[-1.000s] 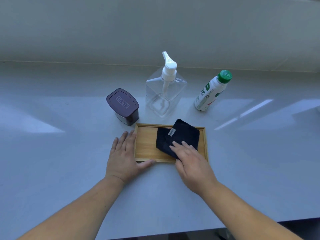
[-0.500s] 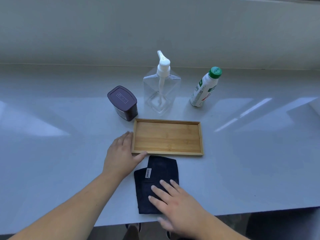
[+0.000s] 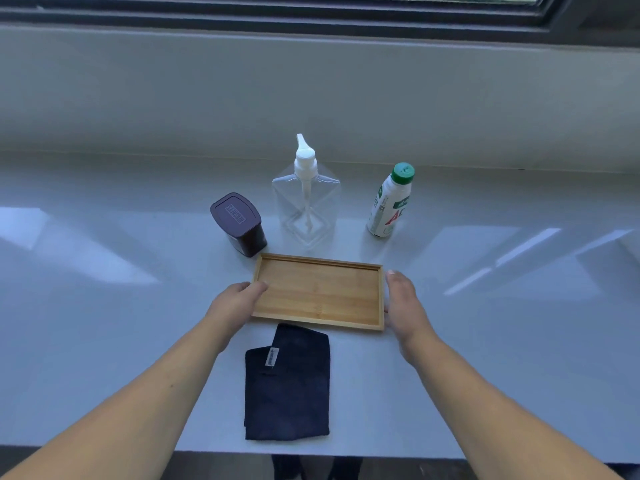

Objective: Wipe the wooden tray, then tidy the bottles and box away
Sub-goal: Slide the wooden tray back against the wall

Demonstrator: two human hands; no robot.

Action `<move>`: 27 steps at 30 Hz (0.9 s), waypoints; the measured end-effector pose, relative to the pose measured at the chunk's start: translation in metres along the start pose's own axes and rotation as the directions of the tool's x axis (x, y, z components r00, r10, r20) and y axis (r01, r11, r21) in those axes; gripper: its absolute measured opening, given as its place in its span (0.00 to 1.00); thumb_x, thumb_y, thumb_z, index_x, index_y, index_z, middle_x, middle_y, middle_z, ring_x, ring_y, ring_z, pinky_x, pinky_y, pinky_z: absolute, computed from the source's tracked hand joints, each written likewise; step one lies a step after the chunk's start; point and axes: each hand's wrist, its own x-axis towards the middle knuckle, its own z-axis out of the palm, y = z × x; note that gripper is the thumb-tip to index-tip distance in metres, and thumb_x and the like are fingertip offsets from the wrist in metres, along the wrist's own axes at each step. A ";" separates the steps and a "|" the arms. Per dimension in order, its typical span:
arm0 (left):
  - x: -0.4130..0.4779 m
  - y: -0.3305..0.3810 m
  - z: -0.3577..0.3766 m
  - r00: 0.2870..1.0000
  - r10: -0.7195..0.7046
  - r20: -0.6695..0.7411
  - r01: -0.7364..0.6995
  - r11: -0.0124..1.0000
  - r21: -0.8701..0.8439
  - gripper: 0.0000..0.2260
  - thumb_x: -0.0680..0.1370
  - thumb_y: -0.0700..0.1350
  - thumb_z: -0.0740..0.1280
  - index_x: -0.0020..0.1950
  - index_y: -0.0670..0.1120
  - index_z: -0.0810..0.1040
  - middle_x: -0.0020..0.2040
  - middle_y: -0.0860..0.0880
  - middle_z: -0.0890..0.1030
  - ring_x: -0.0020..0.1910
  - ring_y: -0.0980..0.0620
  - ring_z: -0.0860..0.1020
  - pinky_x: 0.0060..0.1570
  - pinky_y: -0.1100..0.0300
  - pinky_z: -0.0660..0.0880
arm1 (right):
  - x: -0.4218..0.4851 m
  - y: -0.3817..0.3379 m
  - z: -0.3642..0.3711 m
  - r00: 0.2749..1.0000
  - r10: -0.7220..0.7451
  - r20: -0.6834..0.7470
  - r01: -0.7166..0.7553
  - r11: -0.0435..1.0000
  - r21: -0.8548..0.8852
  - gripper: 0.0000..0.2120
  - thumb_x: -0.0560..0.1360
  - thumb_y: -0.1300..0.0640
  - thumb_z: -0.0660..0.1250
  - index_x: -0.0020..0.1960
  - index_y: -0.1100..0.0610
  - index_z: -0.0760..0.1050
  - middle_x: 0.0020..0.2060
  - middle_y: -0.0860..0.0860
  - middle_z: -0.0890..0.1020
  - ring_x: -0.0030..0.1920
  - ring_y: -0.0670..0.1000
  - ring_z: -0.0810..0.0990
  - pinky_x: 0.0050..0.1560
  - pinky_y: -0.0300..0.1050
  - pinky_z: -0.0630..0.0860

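**A:** Head view, then: how far along is it?

**B:** The wooden tray (image 3: 318, 294) sits bare at centre frame, and the dark cloth (image 3: 287, 382) lies folded below it near the counter's (image 3: 104, 341) lower edge, so I judge the wiping done. Nothing is tidied yet.

**A:** And the hands?

**B:** The left hand (image 3: 235, 303) grips the tray's left end, thumb over the rim. The right hand (image 3: 401, 299) presses flat against the right end. Whether the tray is lifted, I cannot tell.

**A:** What is left?

**B:** Above the tray stand a squat dark box (image 3: 239, 223) with a rounded lid, a clear, angular pump bottle (image 3: 306, 209), and a white bottle (image 3: 389, 202) with a green cap, at upper right. The tray is pale grained wood with a shallow rim; the counter is glossy.
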 end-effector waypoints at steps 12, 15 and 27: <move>0.002 -0.004 -0.015 0.986 -0.018 0.167 0.034 0.995 -0.093 0.31 0.68 0.63 0.66 0.66 0.48 0.77 0.68 0.38 0.76 0.52 0.39 0.78 0.61 0.48 0.75 | -0.004 -0.006 0.005 0.993 0.097 -0.063 -0.085 0.982 0.168 0.26 0.80 0.31 0.55 0.70 0.44 0.71 0.61 0.50 0.81 0.62 0.52 0.81 0.72 0.59 0.70; -0.003 -0.005 -0.017 0.984 -0.004 0.177 0.023 0.994 -0.105 0.30 0.66 0.63 0.67 0.64 0.51 0.78 0.55 0.45 0.78 0.50 0.44 0.78 0.60 0.48 0.76 | -0.003 -0.007 0.004 0.992 0.088 -0.088 -0.073 0.984 0.163 0.26 0.80 0.30 0.55 0.70 0.43 0.71 0.64 0.51 0.80 0.64 0.53 0.79 0.74 0.62 0.68; -0.023 0.023 0.011 0.967 0.071 0.246 -0.038 0.990 -0.135 0.24 0.67 0.58 0.69 0.63 0.54 0.76 0.61 0.53 0.79 0.60 0.49 0.77 0.63 0.46 0.76 | -0.008 -0.009 -0.040 0.983 0.060 -0.173 -0.033 0.987 0.157 0.38 0.74 0.26 0.54 0.76 0.46 0.69 0.64 0.52 0.80 0.63 0.53 0.80 0.73 0.63 0.69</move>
